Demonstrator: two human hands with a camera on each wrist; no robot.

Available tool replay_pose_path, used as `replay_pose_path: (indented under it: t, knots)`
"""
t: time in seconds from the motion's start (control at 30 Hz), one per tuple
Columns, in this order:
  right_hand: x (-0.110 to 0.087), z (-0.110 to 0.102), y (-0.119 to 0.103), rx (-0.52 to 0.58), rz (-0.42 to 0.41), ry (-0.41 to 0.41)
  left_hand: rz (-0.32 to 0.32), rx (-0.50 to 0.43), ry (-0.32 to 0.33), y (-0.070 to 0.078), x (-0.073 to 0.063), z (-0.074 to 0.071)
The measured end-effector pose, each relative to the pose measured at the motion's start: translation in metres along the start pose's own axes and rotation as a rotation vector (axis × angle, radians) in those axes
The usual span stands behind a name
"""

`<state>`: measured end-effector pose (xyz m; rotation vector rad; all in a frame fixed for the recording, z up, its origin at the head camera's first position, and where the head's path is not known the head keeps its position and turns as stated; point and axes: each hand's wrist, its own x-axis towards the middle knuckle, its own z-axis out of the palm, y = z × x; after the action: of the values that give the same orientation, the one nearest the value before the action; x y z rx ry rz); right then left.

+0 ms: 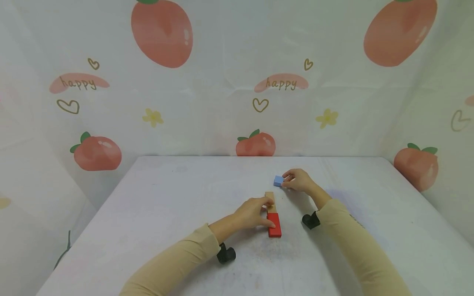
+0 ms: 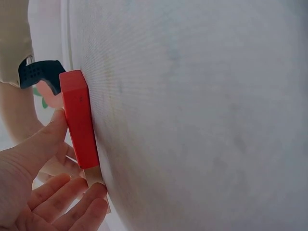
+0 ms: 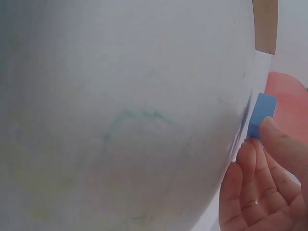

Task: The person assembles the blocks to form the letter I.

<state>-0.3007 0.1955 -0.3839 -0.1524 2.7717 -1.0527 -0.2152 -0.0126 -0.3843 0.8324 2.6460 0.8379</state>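
A red rectangular block (image 1: pixel 275 226) lies on the table, end to end with a plain wooden block (image 1: pixel 271 200) behind it. My left hand (image 1: pixel 253 213) rests at the row's left side, its thumb touching the red block and its fingertips at the wooden one. In the left wrist view, the thumb presses the side of the red block (image 2: pixel 81 120), with the fingers spread apart below. Farther back, my right hand (image 1: pixel 298 181) pinches a small blue block (image 1: pixel 278 181) between thumb and fingertips. The right wrist view shows the blue block (image 3: pixel 262 113) just over the tabletop.
The white table (image 1: pixel 166 197) has its back edge against a hanging cloth (image 1: pixel 207 111) printed with fruit, hearts and flowers. Black wrist camera mounts (image 1: pixel 226 254) stick out below both sleeves, close over the tabletop.
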Motion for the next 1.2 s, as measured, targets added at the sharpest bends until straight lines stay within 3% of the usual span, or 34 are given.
replay_pose_path:
  t: [0.67, 1.0, 1.2]
  knots:
    - [-0.0054, 0.0005, -0.0064, 0.003, 0.017, -0.022, -0.007, -0.007, -0.01, 0.0018, -0.001, -0.0012]
    - [-0.007, 0.002, -0.0049, 0.008, -0.069, -0.027, 0.024, -0.017, 0.002, 0.0019, -0.0023, -0.002]
    - [-0.0066, 0.0037, -0.0074, 0.013, -0.066, -0.041, 0.023, -0.019, 0.001, 0.0016, -0.0023, -0.0017]
